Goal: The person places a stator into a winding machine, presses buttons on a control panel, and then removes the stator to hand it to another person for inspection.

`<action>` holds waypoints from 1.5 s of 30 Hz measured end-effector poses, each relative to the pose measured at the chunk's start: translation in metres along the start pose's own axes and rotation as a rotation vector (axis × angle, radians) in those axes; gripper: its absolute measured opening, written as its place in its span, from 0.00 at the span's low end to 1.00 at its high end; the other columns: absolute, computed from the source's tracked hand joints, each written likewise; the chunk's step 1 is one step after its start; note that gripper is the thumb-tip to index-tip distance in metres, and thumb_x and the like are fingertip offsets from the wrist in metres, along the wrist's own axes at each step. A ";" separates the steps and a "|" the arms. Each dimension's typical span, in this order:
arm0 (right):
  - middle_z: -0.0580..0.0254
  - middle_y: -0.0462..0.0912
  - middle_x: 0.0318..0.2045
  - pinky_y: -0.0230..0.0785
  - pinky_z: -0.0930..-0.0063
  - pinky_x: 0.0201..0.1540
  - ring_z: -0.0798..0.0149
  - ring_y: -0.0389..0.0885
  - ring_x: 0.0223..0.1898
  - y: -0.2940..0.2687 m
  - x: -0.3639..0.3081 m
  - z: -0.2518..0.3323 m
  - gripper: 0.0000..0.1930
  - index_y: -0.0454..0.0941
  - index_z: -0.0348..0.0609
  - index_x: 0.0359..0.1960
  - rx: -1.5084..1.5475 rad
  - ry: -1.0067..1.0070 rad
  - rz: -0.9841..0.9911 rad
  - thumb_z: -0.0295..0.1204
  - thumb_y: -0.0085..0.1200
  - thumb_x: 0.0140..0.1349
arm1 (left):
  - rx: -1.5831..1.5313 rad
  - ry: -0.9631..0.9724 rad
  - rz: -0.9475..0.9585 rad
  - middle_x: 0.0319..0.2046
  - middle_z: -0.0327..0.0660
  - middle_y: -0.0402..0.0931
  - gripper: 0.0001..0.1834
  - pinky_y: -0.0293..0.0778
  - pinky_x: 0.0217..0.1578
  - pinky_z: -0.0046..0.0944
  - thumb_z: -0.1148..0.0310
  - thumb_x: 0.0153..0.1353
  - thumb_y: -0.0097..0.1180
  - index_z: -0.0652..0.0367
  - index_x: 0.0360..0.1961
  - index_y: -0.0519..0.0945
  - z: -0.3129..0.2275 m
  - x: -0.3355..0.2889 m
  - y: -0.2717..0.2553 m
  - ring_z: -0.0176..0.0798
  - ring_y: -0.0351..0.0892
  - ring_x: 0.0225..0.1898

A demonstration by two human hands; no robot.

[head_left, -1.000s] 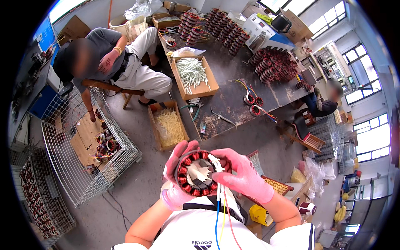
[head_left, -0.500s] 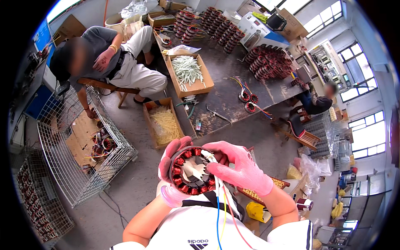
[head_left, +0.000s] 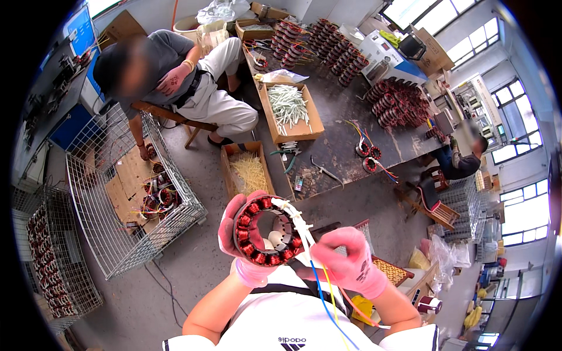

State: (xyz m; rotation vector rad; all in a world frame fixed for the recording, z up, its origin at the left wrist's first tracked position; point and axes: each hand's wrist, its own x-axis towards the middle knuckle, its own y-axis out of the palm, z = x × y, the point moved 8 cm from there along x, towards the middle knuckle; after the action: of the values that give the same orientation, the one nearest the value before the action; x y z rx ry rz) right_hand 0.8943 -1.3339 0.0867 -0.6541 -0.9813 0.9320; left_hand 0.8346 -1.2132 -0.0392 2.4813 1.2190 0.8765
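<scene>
My left hand [head_left: 227,227] is wrapped round the side of a motor stator [head_left: 271,256], a dark ring with red copper windings, held up in front of my chest. White sleeved leads [head_left: 300,224] run along its right rim, tied with a small white cable tie. They continue into blue [head_left: 320,285], yellow and red wires that hang over my shirt. To the right of the stator, my right hand [head_left: 356,264] is closed, thumb and fingers together beside the leads. What it pinches is too small and blurred to make out. Both hands wear pink gloves.
Ahead, a worktable [head_left: 345,153] bears stacked stators [head_left: 398,102], a box of white sleeves [head_left: 316,120], pliers [head_left: 291,161] and three wired stators [head_left: 370,153]. A box of yellowish strips [head_left: 266,167] sits nearby. A seated person [head_left: 158,70] reaches into a wire cage [head_left: 123,257]; another sits far right.
My right hand has moved off the stator's rim to the right and down, closing its fingers. The stator has tilted slightly in my left hand, and my view has shifted left.
</scene>
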 end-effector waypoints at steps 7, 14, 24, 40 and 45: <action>0.59 0.80 0.36 0.74 0.74 0.35 0.63 0.80 0.35 -0.009 0.008 -0.002 0.17 0.82 0.43 0.40 0.295 0.011 -0.168 0.20 0.65 0.44 | 0.144 0.294 0.042 0.63 0.54 0.52 0.62 0.74 0.53 0.49 0.65 0.36 0.78 0.43 0.64 0.42 -0.034 0.006 0.008 0.52 0.69 0.56; 0.54 0.80 0.32 0.70 0.77 0.27 0.68 0.77 0.29 -0.017 0.022 -0.013 0.06 0.81 0.32 0.28 0.684 0.519 -0.076 0.20 0.56 0.49 | -0.004 0.007 0.144 0.63 0.52 0.52 0.66 0.70 0.54 0.49 0.58 0.33 0.79 0.52 0.65 0.40 -0.022 -0.001 0.016 0.49 0.67 0.58; 0.54 0.79 0.32 0.69 0.79 0.26 0.69 0.78 0.26 -0.022 0.023 -0.012 0.06 0.82 0.32 0.30 0.735 0.570 -0.036 0.17 0.56 0.48 | -0.170 -0.431 0.173 0.63 0.53 0.51 0.67 0.68 0.56 0.48 0.56 0.32 0.79 0.51 0.66 0.40 0.000 -0.028 0.020 0.49 0.66 0.58; 0.54 0.79 0.36 0.68 0.71 0.41 0.62 0.76 0.38 -0.017 -0.034 -0.023 0.12 0.82 0.39 0.29 0.802 0.388 -0.112 0.25 0.68 0.40 | -1.130 -0.529 0.216 0.65 0.49 0.55 0.28 0.64 0.59 0.62 0.48 0.64 0.45 0.41 0.64 0.63 0.007 -0.015 0.032 0.52 0.58 0.64; 0.57 0.72 0.46 0.71 0.68 0.45 0.61 0.74 0.45 -0.014 -0.040 -0.015 0.35 0.70 0.42 0.51 0.344 0.241 -0.145 0.25 0.73 0.36 | -1.029 -0.395 0.286 0.65 0.50 0.54 0.28 0.63 0.59 0.59 0.48 0.64 0.45 0.41 0.64 0.62 0.005 -0.009 0.040 0.52 0.57 0.64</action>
State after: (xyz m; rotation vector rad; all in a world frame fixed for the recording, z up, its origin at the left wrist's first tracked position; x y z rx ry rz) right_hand 0.9033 -1.3767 0.0755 -0.3871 -0.6254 0.8454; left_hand 0.8590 -1.2446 -0.0290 1.8193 0.1606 0.7413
